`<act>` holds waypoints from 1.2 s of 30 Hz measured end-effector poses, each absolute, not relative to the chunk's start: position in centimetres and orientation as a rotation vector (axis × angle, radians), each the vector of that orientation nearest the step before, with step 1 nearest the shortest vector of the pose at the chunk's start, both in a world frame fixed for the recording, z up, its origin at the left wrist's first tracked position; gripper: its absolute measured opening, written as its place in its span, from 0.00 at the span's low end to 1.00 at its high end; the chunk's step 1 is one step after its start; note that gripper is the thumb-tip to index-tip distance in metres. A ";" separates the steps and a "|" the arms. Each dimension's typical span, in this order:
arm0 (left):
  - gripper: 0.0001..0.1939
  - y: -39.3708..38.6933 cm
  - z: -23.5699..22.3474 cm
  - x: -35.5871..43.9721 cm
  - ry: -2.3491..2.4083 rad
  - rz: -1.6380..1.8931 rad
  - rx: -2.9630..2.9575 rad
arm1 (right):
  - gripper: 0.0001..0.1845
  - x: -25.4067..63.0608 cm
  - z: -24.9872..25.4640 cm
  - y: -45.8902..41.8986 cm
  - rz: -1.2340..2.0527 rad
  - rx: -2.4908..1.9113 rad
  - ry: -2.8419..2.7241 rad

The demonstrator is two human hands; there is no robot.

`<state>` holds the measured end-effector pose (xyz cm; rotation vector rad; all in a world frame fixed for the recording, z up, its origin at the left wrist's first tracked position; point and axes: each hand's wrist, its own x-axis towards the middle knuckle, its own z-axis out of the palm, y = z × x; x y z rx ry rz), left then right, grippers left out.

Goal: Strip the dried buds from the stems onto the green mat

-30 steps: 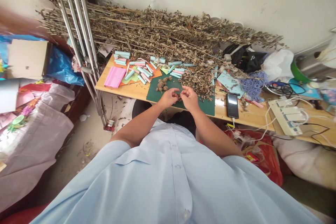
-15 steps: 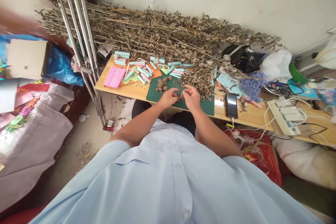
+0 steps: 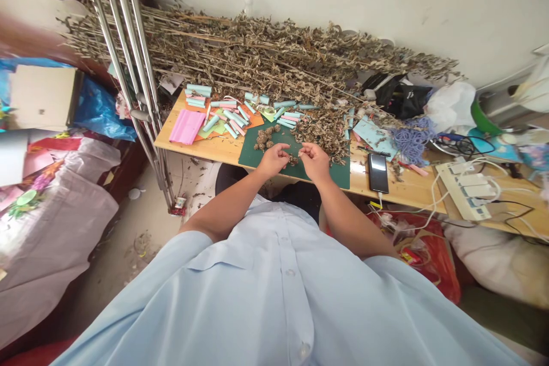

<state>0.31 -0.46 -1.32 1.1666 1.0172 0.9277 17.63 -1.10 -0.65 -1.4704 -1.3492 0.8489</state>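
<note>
Both hands are over the front of a green mat [image 3: 338, 178] on the wooden table. My left hand [image 3: 273, 160] has its fingers curled together; whatever they hold is too small to make out. Facing it, my right hand [image 3: 315, 161] has thumb and forefinger pinched, and I cannot tell what is between them. A small bit of dried leaf [image 3: 293, 160] shows in the gap between the hands. Beyond my left hand sit several brown dried clumps [image 3: 264, 138]. A heap of loose dried leaves [image 3: 326, 132] lies beyond and beside my right hand.
Long dried plant stalks [image 3: 266, 51] cover the table's back. Coloured paper rolls [image 3: 235, 120] and a pink paper stack [image 3: 187, 126] lie left. To the right are a phone [image 3: 378, 172], purple yarn [image 3: 412, 142] and a power strip [image 3: 465, 191]. Metal crutches [image 3: 128, 68] stand at the left edge.
My right hand has shifted slightly down and its fingers have drawn in a little. My left hand stays almost in place. The leaf bit between the hands shows more now.
</note>
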 end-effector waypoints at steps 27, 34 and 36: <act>0.20 -0.6 -0.8 0.3 1.002 0.979 1.049 | 0.16 16.0 -0.8 -2.5 0.806 -1.462 -1.541; 0.18 -0.7 -1.0 0.3 0.985 0.975 1.064 | 0.18 15.7 -0.4 -2.4 0.850 -1.459 -1.466; 0.18 -0.7 -1.2 0.3 0.976 0.984 1.074 | 0.18 15.6 -0.1 -2.4 0.879 -1.466 -1.436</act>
